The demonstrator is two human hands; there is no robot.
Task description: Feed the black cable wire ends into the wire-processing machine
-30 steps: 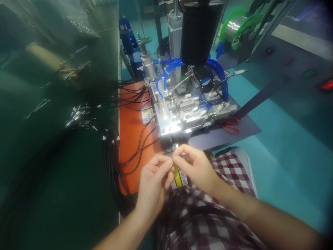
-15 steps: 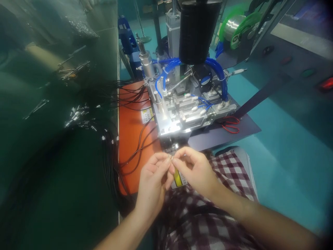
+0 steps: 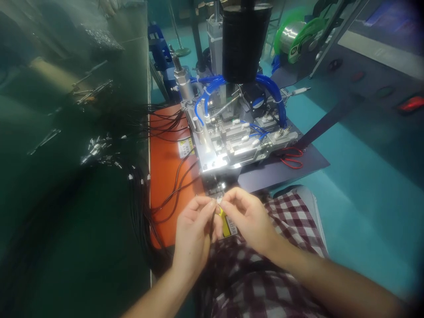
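Observation:
My left hand (image 3: 195, 225) is closed in a pinch on a thin black cable (image 3: 213, 217), which runs down along the inside of the fingers. At the cable's tip, small light-coloured wire ends (image 3: 218, 202) show between both hands. My right hand (image 3: 247, 216) has its thumb and forefinger pressed together at those wire ends. The fingertips of the two hands nearly touch, just in front of a metal machine (image 3: 215, 161) with blue air hoses (image 3: 215, 84). How the wire ends are arranged is too small to make out.
An orange plate (image 3: 168, 176) lies left of the machine, with several black cables across it. On the dark green table (image 3: 82, 247) lie a cable bundle (image 3: 137, 198) with silvery ends and several tweezers-like tools. A green wire spool (image 3: 293, 39) hangs behind. A black cylinder (image 3: 245, 44) hangs over the machine.
The black cable in my left hand shows more plainly now, and the fingertips have shifted slightly. Both hands stay in the same place; the view has moved a little.

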